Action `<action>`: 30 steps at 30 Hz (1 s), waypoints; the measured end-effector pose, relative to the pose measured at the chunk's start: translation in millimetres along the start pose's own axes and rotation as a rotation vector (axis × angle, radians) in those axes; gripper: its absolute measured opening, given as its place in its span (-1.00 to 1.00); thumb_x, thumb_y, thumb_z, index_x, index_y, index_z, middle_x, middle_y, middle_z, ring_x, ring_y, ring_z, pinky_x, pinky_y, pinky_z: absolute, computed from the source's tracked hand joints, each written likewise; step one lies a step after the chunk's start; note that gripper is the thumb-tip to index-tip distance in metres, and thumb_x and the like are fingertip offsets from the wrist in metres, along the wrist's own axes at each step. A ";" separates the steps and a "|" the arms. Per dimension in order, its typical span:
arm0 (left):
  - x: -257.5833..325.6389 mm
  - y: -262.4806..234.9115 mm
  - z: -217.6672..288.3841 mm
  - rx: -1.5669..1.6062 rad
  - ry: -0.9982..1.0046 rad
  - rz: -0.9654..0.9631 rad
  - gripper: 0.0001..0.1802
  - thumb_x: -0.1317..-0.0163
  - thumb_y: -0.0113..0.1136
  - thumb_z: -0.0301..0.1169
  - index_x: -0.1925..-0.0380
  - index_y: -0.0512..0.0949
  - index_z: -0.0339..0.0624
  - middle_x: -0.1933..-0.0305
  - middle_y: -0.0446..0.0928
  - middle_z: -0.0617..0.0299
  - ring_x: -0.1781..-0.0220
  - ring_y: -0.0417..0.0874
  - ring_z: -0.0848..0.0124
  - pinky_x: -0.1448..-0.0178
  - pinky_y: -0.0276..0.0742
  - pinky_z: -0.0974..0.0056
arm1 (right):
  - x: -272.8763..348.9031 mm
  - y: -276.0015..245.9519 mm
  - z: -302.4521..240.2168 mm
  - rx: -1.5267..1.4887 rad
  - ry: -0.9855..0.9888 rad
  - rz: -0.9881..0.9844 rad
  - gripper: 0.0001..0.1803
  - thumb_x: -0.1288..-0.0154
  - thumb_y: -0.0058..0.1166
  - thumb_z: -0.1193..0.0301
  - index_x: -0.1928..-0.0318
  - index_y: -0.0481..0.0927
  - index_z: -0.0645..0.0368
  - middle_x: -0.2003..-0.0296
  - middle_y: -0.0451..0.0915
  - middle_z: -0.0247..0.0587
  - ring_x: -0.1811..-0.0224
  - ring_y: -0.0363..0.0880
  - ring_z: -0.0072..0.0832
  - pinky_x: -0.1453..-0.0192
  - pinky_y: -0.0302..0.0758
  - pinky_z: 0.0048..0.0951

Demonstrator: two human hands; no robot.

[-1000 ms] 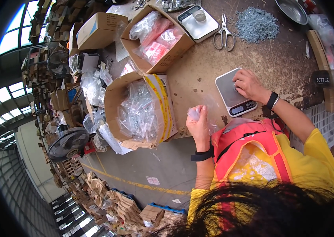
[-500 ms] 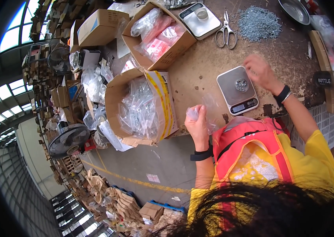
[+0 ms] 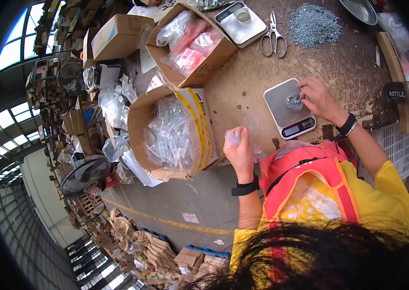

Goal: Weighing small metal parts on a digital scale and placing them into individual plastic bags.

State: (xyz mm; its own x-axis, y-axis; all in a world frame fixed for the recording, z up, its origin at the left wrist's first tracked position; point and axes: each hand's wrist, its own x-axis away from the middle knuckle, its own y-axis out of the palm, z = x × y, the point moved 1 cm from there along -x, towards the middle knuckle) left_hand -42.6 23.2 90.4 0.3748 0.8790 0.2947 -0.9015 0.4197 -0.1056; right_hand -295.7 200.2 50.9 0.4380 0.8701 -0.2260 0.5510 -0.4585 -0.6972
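Note:
My left hand (image 3: 239, 151) is closed around a clear plastic bag (image 3: 255, 126), part of which sticks out above the fingers. A white kitchen scale (image 3: 272, 98) with a grey plate lies in front of me on the table. On its plate sits a small round cup (image 3: 294, 102) holding shiny metal pieces, too small to tell apart. My right hand (image 3: 319, 100) hovers at the scale's right side, its fingers bent and apart. The fingertips are right beside the cup; whether they touch it I cannot tell.
At left stand an open carton (image 3: 199, 128) of filled clear bags and another carton (image 3: 216, 53) with red and clear bags. Farther back are a second scale (image 3: 252, 30), scissors (image 3: 273, 41) and a pile of small metal pieces (image 3: 314, 25). A wooden strip (image 3: 392, 58) edges the right side.
My right hand has moved down and left, with its fingers now opened beside the cup. My left hand keeps the bag in nearly the same place.

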 end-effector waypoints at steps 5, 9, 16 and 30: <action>-1.2 -0.7 0.4 0.009 0.021 0.008 -0.93 -0.37 0.37 -0.49 0.25 0.65 -0.24 0.37 0.54 0.46 0.39 0.44 0.68 0.31 0.33 0.50 | -0.4 1.1 5.0 -0.018 0.011 -0.009 -0.84 -0.10 0.27 0.61 0.32 0.54 0.24 0.00 0.59 -0.09 -0.14 0.54 -0.11 -0.23 0.51 -0.18; -1.5 -2.8 1.0 0.019 0.000 0.009 -0.93 -0.37 0.36 -0.49 0.26 0.65 -0.24 0.36 0.54 0.46 0.38 0.45 0.68 0.30 0.34 0.50 | 0.1 -0.4 5.7 -0.026 0.021 -0.010 -0.84 -0.10 0.27 0.61 0.33 0.55 0.24 0.00 0.59 -0.09 -0.13 0.54 -0.11 -0.22 0.51 -0.18; -3.5 -1.7 -4.5 -0.006 0.015 0.019 -0.92 -0.36 0.38 -0.49 0.25 0.66 -0.26 0.34 0.57 0.43 0.32 0.50 0.64 0.20 0.43 0.47 | -6.5 14.9 -2.8 0.045 -0.095 -0.074 -0.85 -0.04 0.31 0.57 0.36 0.60 0.22 -0.01 0.58 -0.13 -0.18 0.51 -0.12 -0.24 0.49 -0.14; -4.3 -3.2 -11.0 -0.022 0.005 0.022 -0.91 -0.36 0.39 -0.49 0.25 0.66 -0.27 0.30 0.61 0.40 0.27 0.53 0.63 0.14 0.47 0.45 | -18.3 43.9 4.8 0.113 -0.175 -0.142 -0.88 0.00 0.30 0.54 0.40 0.63 0.23 0.02 0.61 -0.18 -0.22 0.50 -0.17 -0.33 0.40 -0.12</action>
State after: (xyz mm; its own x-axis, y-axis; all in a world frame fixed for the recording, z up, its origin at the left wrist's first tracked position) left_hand -38.9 20.6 79.0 0.3560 0.8892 0.2873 -0.9045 0.4051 -0.1329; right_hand -283.0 165.1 21.1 0.2264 0.9469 -0.2282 0.5109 -0.3150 -0.7999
